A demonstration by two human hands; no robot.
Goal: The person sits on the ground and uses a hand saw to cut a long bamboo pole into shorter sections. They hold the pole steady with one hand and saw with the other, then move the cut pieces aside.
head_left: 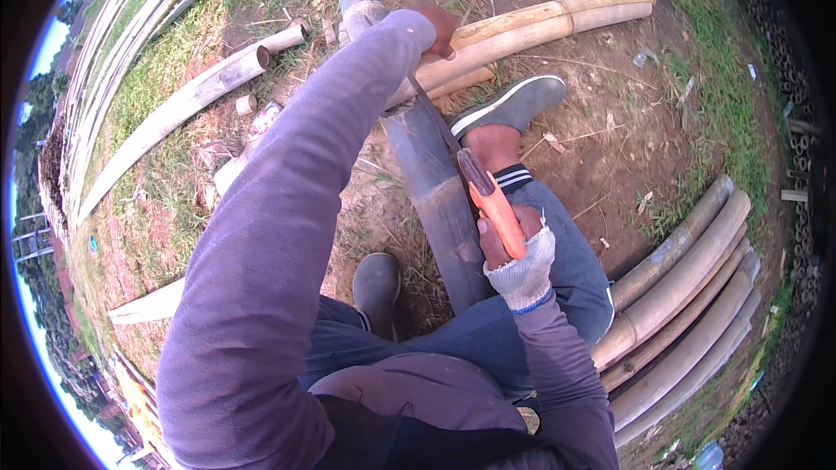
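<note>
My right hand [520, 248], in a pale fingerless work glove, is wrapped round the orange handle of a hand saw [498, 209]. The saw's narrow dark blade slants away to the upper left and meets the near end of some light bamboo poles [557, 22]; whether it has cut into them cannot be seen. My left hand [441, 30] rests closed over these poles near that end, its fingers partly hidden by my sleeve. Beneath the poles, a thick dark bamboo log [427, 165] runs toward me between my legs.
Several cut bamboo poles [679, 283] lie at the right beside my knee. A split bamboo length [178, 109] and short offcuts [246, 104] lie at the left. My shoe [514, 104] stands close to the blade on dirt with grass patches.
</note>
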